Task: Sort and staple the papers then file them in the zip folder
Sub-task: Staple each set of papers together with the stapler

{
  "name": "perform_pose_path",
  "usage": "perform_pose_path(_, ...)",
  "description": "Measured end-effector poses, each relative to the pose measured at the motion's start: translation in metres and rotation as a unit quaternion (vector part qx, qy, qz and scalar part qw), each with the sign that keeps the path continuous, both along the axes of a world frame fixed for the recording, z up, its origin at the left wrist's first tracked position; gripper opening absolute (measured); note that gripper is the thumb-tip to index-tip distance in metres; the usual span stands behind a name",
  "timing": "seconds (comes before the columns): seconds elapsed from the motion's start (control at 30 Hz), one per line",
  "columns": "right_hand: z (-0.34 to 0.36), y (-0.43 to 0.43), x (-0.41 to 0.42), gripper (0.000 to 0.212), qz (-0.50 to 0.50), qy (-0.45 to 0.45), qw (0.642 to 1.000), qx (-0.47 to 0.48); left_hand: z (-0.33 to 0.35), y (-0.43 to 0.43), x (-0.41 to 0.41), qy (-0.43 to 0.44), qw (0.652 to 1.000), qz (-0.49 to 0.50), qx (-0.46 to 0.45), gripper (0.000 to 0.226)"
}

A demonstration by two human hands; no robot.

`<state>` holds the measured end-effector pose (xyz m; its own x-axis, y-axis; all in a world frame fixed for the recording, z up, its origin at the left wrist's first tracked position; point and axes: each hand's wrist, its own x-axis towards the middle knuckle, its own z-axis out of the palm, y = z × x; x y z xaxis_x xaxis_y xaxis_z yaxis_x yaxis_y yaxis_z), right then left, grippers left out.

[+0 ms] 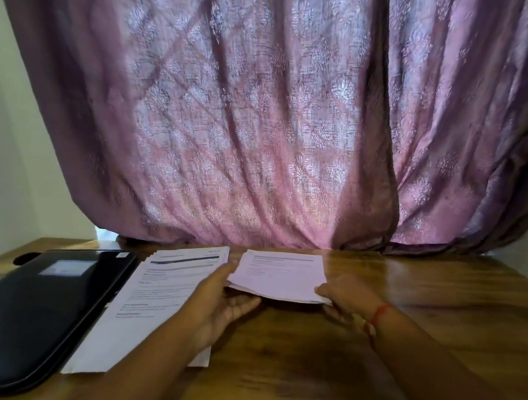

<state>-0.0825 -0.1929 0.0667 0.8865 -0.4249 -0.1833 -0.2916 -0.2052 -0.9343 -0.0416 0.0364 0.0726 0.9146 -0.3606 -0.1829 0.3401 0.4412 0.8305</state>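
Both arms reach in from the near edge. Left hand (222,301) and right hand (343,297) pinch a small paper bundle (281,276) by its sides, lifted just off the wooden table (422,309). More papers (165,290) lie to the left, beside the shut black zip folder (33,304). No stapler shows. Sorting looks started; stapling and filing are left.

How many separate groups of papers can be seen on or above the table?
2. One stack lies flat on the table, beside the black folder. One smaller bundle is held by both hands, left and right. Single sheets cannot be counted.
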Motion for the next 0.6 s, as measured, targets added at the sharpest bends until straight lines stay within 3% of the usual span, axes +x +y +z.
perform_pose_path(0.07,0.000,-0.006,-0.006,0.013,0.032,0.036,0.986,-0.159,0.005,0.015,0.003,0.001,1.000,0.003,0.002,0.028)
perform_pose_path(0.1,-0.002,-0.005,-0.008,0.022,0.031,0.034,0.982,-0.182,0.006,0.020,0.006,0.007,1.000,0.005,0.012,0.021)
perform_pose_path(0.3,-0.017,0.019,-0.014,0.040,-0.008,-0.068,0.990,-0.120,0.001,0.033,0.020,0.011,0.984,-0.011,0.178,0.024)
perform_pose_path(0.5,-0.008,0.050,-0.026,0.049,0.012,-0.193,0.980,-0.047,0.014,0.066,0.020,-0.054,0.974,-0.010,0.220,0.029)
perform_pose_path(0.6,-0.002,0.074,-0.029,0.049,0.032,-0.224,0.973,-0.045,0.027,0.093,0.020,-0.092,0.949,0.008,0.301,0.027)
